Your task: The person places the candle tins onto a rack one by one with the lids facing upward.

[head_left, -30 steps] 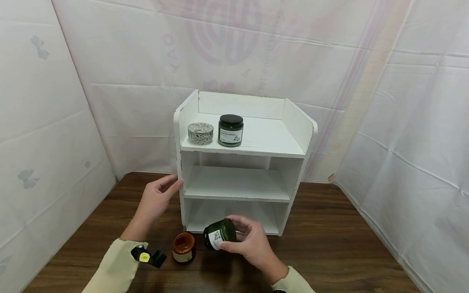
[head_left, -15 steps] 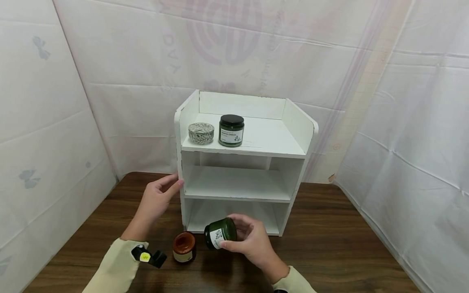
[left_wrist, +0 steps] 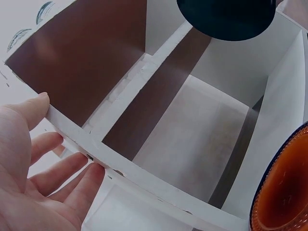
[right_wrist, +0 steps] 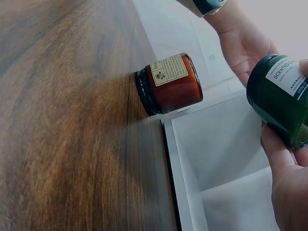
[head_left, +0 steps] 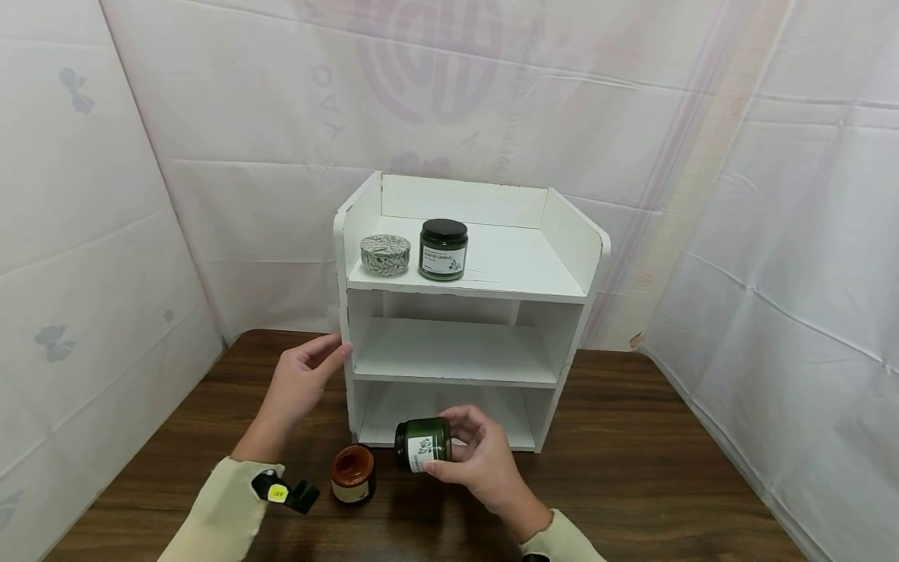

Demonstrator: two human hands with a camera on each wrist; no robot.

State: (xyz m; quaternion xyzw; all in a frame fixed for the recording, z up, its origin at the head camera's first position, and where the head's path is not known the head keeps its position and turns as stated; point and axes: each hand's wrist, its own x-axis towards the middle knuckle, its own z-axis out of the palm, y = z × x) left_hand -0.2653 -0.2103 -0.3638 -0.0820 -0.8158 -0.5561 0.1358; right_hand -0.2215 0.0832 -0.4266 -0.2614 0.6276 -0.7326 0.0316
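Observation:
My right hand (head_left: pixel 485 460) holds a green glass candle jar (head_left: pixel 421 446) on its side before the bottom compartment. Its black lid points left and its white label faces out. In the left wrist view, the jar's dark lid (left_wrist: pixel 228 17) shows at the top. Relaxed fingers of my left hand (head_left: pixel 298 382) touch the left side panel of the white shelf unit (head_left: pixel 456 381), the thumb at its front edge (left_wrist: pixel 72 127). Between the hands, an amber candle jar (head_left: pixel 353 476) stands upside down on its dark lid; its cream label (right_wrist: pixel 169 70) shows in the right wrist view.
On the top shelf, a round leaf-patterned tin (head_left: pixel 385 256) stands left of another green candle jar (head_left: pixel 443 251) with a black lid. The unit is on a dark wooden table (head_left: pixel 632 468), with white sheeting (head_left: pixel 267 218) behind and at both sides.
The right hand has turned the green candle jar from a steeper tilt to nearly level, moving it very slightly right. The left hand and the amber jar stay where they were.

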